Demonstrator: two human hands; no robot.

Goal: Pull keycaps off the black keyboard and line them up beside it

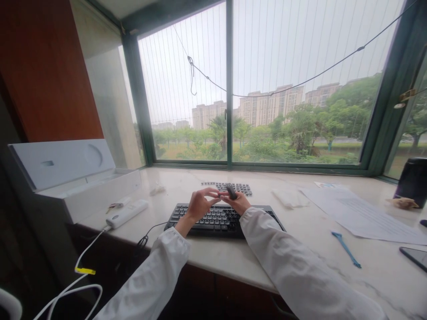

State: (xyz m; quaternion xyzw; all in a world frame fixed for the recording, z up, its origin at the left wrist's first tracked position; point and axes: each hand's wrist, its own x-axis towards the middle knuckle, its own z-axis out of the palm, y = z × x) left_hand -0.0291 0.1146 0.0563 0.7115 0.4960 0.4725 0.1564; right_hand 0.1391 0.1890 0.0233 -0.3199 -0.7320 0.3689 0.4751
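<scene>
From my distant seat I had only the head view, and in it both hands met above the black keyboard (213, 220), which lay near the front edge of the pale tabletop (300, 226). My right hand (239, 203) had its grip closed around a dark object (231, 191) that stuck up from the fingers; what it was, I could not make out. My left hand (198, 205) was opposite, thumb and forefinger bent toward each other, their tips close to the right fingers. A small dark piece (219, 194) showed at that meeting point, but I could not tell whether the left grip had hold of it.

Rows of loose keycaps (245, 190) lay just behind the keyboard, and a blue tool (347, 250) rested well apart to the right. From that layout I judged the step in hand to be fine work on the small piece, done in the air over the keys. The next move, as I read it, called for a steady hold on the dark object and a sure pinch on the small piece before either hand was lowered.
</scene>
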